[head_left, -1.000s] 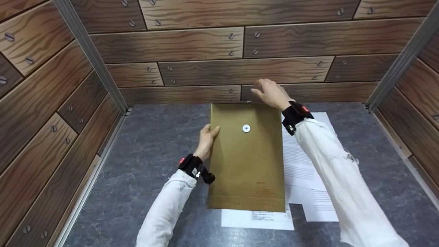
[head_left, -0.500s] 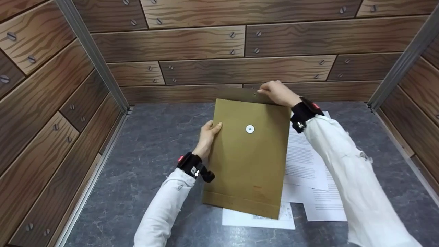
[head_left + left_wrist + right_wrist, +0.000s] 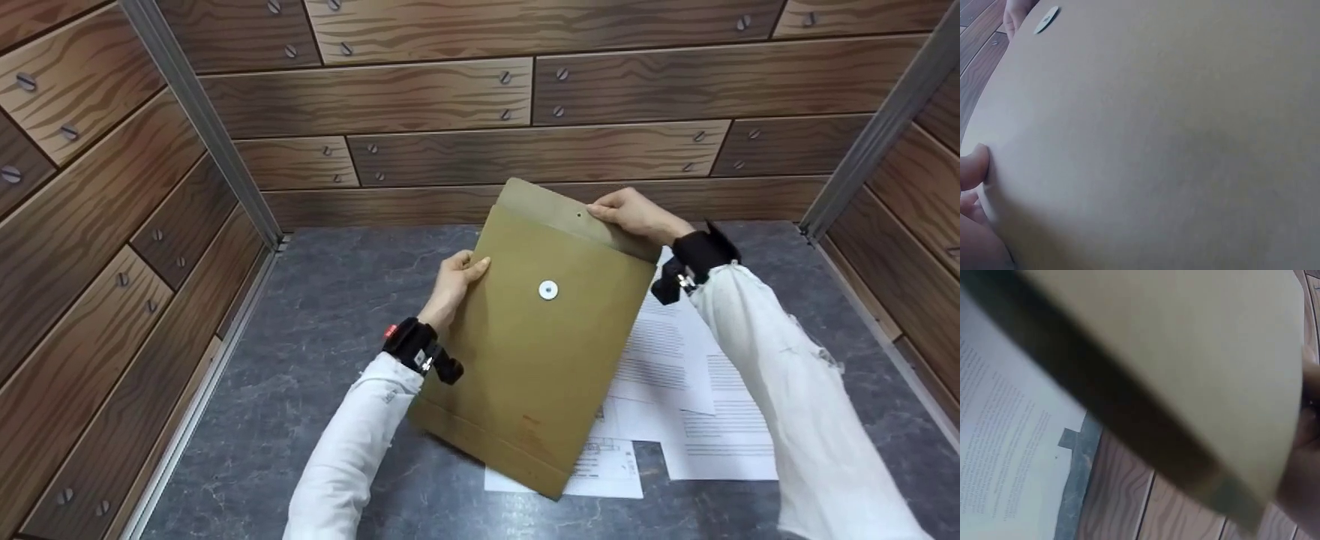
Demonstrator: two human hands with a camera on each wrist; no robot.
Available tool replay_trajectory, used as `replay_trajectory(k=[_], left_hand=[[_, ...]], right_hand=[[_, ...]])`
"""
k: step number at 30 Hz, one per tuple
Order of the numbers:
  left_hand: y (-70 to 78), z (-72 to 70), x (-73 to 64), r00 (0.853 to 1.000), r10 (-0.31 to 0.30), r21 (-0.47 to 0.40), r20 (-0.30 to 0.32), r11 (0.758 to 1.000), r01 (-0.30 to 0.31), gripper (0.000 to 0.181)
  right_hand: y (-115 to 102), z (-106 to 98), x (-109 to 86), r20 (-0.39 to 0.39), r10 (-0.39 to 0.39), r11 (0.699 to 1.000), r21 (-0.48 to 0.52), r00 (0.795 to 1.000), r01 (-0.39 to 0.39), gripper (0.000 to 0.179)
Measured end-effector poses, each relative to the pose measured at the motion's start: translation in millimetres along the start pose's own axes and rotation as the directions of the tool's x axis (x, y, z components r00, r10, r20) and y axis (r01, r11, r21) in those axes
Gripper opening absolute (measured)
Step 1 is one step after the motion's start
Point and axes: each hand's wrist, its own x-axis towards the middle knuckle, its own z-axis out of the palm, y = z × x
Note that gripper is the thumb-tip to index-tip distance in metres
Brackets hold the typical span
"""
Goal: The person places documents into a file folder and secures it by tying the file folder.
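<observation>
A brown paper document envelope [image 3: 532, 352] with a white round button [image 3: 548, 289] is held tilted above the table, its top leaning right. My left hand [image 3: 452, 285] grips its left edge, thumb on the front face. At the top, my right hand [image 3: 634, 215] pinches the raised flap [image 3: 547, 206] near a small hole. In the left wrist view the envelope [image 3: 1151, 135] fills most of the picture, with the left thumb at its edge. The right wrist view shows the envelope's pale surface [image 3: 1202, 343] close up and blurred; part of the right hand [image 3: 1306, 455] shows at the edge.
Several printed sheets [image 3: 731, 427] lie overlapping on the dark grey table [image 3: 337, 315], partly under the envelope and right arm. Another printed sheet [image 3: 607, 469] sits below the envelope's lower end. Wood-patterned walls [image 3: 450, 97] enclose the back and sides.
My right hand has taken hold of the flap and moved right, lifting it up. The envelope has risen and turned clockwise, its bottom swinging left. My left hand keeps its grip on the edge.
</observation>
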Motion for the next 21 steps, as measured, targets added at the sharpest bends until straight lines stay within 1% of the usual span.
replay_trajectory(k=[2,5,7,9,10,12,14,15,16,17,18,19,20,21], left_hand=[[1.1,-2.5,2.2,1.000,-0.009,0.034,0.003,0.999,0.009,0.012],[2.5,-7.2,5.7,0.999,-0.037,0.098,0.022,0.995,0.035,0.012],[3.0,-10.4,8.9,0.998,-0.051,0.156,0.043,0.987,0.044,0.012],[3.7,-12.8,12.5,0.998,-0.039,0.234,0.056,0.972,0.025,0.013],[3.8,-14.0,14.6,0.998,-0.023,0.285,0.062,0.959,0.005,0.014],[4.6,-15.5,18.9,0.998,0.011,0.406,0.066,0.913,-0.038,0.017],[5.1,-15.7,23.7,0.998,0.024,0.516,0.064,0.855,-0.054,0.023],[3.8,-15.7,27.5,0.998,0.021,0.564,0.063,0.824,-0.053,0.027],[1.9,-15.6,31.5,0.998,0.015,0.606,0.063,0.794,-0.050,0.030],[1.9,-15.1,32.4,0.998,0.020,0.634,0.062,0.771,-0.055,0.032],[-10.9,-17.7,43.8,0.996,0.060,0.638,0.073,0.764,-0.093,0.035],[-16.5,-17.3,50.0,0.995,0.072,0.651,0.075,0.752,-0.104,0.039],[-28.9,-17.5,60.2,0.989,0.126,0.657,0.079,0.740,-0.147,0.042],[-32.2,-14.3,64.6,0.987,0.141,0.669,0.073,0.727,-0.153,0.046]], right_hand=[[4,1,-4.4,0.028,0.024,0.998,0.062,0.999,-0.026,0.030],[12,6,-12.1,0.104,0.047,0.989,0.135,0.993,-0.061,0.029],[19,12,-17.2,0.155,0.049,0.981,0.176,0.987,-0.077,0.029],[26,19,-21.6,0.173,0.063,0.967,0.233,0.983,-0.103,0.031],[29,23,-23.3,0.171,0.071,0.955,0.273,0.983,-0.116,0.030],[35,30,-25.6,0.150,0.086,0.927,0.350,0.985,-0.135,0.029],[38,36,-26.6,0.128,0.113,0.888,0.431,0.985,-0.158,0.025],[39,39,-26.8,0.118,0.123,0.870,0.465,0.985,-0.164,0.023],[39,42,-26.7,0.113,0.127,0.852,0.496,0.985,-0.166,0.022],[39,44,-26.4,0.106,0.131,0.837,0.521,0.986,-0.167,0.020],[39,47,-26.0,0.094,0.133,0.827,0.538,0.987,-0.163,0.021],[39,49,-25.4,0.084,0.138,0.815,0.556,0.987,-0.162,0.020],[39,52,-25.0,0.072,0.144,0.805,0.571,0.987,-0.159,0.019],[38,55,-24.6,0.061,0.152,0.793,0.589,0.987,-0.158,0.018]])
